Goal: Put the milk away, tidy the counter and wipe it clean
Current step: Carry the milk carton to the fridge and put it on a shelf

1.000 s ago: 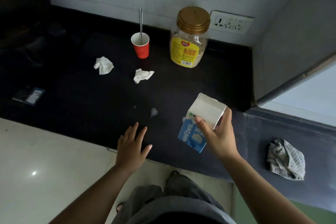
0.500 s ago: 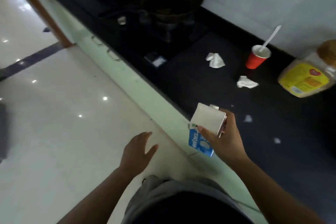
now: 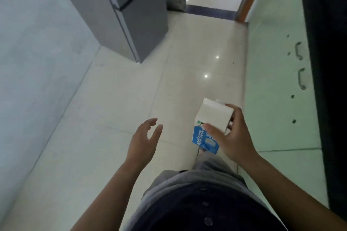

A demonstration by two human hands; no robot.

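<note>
My right hand [image 3: 232,137] grips a white and blue milk carton [image 3: 212,118] from its right side, held upright over the floor at the lower centre. To its left my left hand [image 3: 143,140] hangs empty, with fingers spread and slightly curled. A grey fridge [image 3: 131,11] with its doors shut stands at the upper left, well ahead of both hands. The dark counter [image 3: 326,62] shows only as a strip along the right edge; nothing that lies on it is in view.
Pale cabinet fronts [image 3: 277,73] with metal handles [image 3: 301,78] run along the right under the counter. A pale wall [image 3: 37,62] lines the left. Glossy tiled floor [image 3: 187,73] stretches ahead to a doorway with an orange frame [image 3: 249,0].
The view has swung left, away from the counter, toward the floor and fridge. The cup, jar and tissues have left the frame. My right hand keeps hold of the carton.
</note>
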